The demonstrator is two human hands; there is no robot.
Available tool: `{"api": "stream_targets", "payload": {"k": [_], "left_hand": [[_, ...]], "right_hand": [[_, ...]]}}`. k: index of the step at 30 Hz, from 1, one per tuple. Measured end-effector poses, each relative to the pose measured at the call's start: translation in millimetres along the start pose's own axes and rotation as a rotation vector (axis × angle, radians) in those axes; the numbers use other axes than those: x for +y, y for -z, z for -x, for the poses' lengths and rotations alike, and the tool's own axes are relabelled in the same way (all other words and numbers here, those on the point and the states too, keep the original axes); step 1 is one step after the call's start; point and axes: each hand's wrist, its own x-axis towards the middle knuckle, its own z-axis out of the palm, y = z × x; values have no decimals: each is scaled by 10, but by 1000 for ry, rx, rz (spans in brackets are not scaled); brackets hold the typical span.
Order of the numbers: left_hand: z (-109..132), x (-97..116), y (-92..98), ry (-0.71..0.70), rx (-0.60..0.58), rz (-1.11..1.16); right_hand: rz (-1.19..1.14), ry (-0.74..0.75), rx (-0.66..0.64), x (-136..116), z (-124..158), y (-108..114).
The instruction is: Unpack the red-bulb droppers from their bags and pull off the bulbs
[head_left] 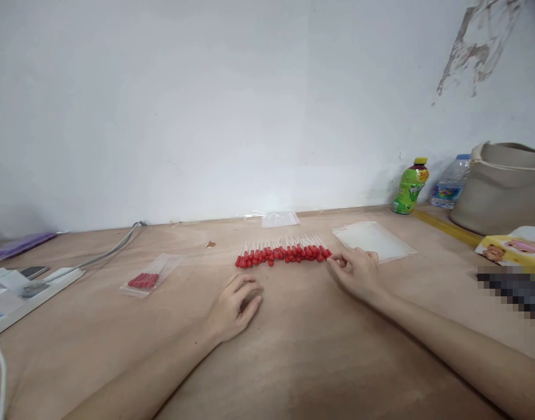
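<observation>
A row of red-tipped white sticks [289, 253] lies across the middle of the table, red ends toward me. At the right end of the row, my right hand [357, 271] has thumb and forefinger pinched at the red end of a stick. My left hand [234, 306] rests on the wood in front of the row's left end, holding nothing, its fingers loosely bent and apart. To the left lies a clear zip bag [164, 268] with several such sticks inside. A stack of clear bags [374, 240] lies just beyond my right hand.
Another flat bag [279, 219] lies by the wall. At the right stand a green bottle [409, 186], a water bottle [448, 189] and a grey bucket [503, 192], with a yellow packet [507, 248] nearer. A power strip [52, 291] with cables is at the left.
</observation>
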Motion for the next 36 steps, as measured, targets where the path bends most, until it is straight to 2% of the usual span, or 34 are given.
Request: {"api": "stream_targets", "payload": {"k": [3, 6, 8, 12, 14, 16, 19, 22, 25, 27, 29, 31, 33, 36], "left_hand": [[85, -179, 98, 69, 60, -124], [191, -401, 239, 192, 71, -320], [258, -590, 354, 345, 81, -494], [376, -1089, 631, 754, 73, -754], [431, -1350, 780, 946, 41, -746], [480, -1555, 907, 1084, -48, -630], [544, -1655, 992, 1138, -165, -514], [627, -1433, 932, 1053, -232, -547], [758, -939, 803, 978, -286, -563], [838, -542, 718, 837, -320, -494], [859, -166, 636, 606, -351, -369], [791, 133, 541, 386, -378, -256], [637, 334, 414, 230, -411, -149], [333, 486, 172, 137, -423, 9]], "right_hand": [[-47, 158, -93, 62, 173, 38], [-89, 226, -128, 64, 241, 38], [-104, 260, -143, 43, 242, 31], [-131, 349, -194, 14, 233, 28], [-152, 363, -201, 15, 238, 28], [-177, 369, -192, 19, 244, 23], [-198, 390, -168, 17, 248, 11], [-202, 404, -163, 9, 246, 5], [-199, 417, -159, 9, 242, 5], [-196, 423, -158, 12, 238, 6], [-200, 429, -160, 13, 234, 9], [-216, 435, -166, 6, 235, 17], [-252, 440, -177, -14, 247, 36], [-334, 431, -209, -77, 293, 84]]}}
